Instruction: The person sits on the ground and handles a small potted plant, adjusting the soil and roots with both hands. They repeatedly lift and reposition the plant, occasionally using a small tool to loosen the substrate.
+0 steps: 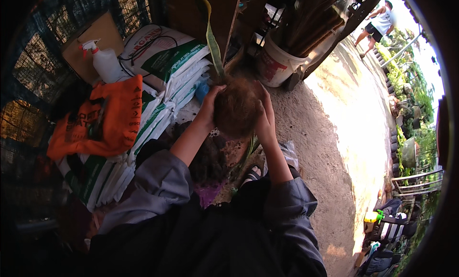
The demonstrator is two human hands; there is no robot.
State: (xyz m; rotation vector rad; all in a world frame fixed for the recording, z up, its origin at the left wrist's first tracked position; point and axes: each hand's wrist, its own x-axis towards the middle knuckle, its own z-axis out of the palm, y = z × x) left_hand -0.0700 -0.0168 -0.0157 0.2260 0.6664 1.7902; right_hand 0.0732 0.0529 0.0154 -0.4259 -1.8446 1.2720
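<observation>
Ground [308, 129], part shaded and part sunlit, spreads at your three o'clock. Stacked sacks [174, 62] stand at ten, an orange bag [119, 131] lying over them at nine. White bucket [282, 62] at one. Just above centre sits the brown fibrous ball [237, 109], a yellow-edged leaf [215, 47] rising from it toward half past eleven. Your left hand [209, 107] and right hand [267, 112] hold the ball, fingers [221, 88] curved around its sides.

Stacked sacks [184, 57] at ten o'clock, sunlit ground [358, 119] at three.
An orange bag [117, 112] lies over the pile at nine; a white spray bottle [106, 65] stands before brown cardboard [104, 31] at ten, a white bucket [284, 62] at one, a distant person [381, 22] at two, a yellow-and-green sprayer [371, 217] at four.
</observation>
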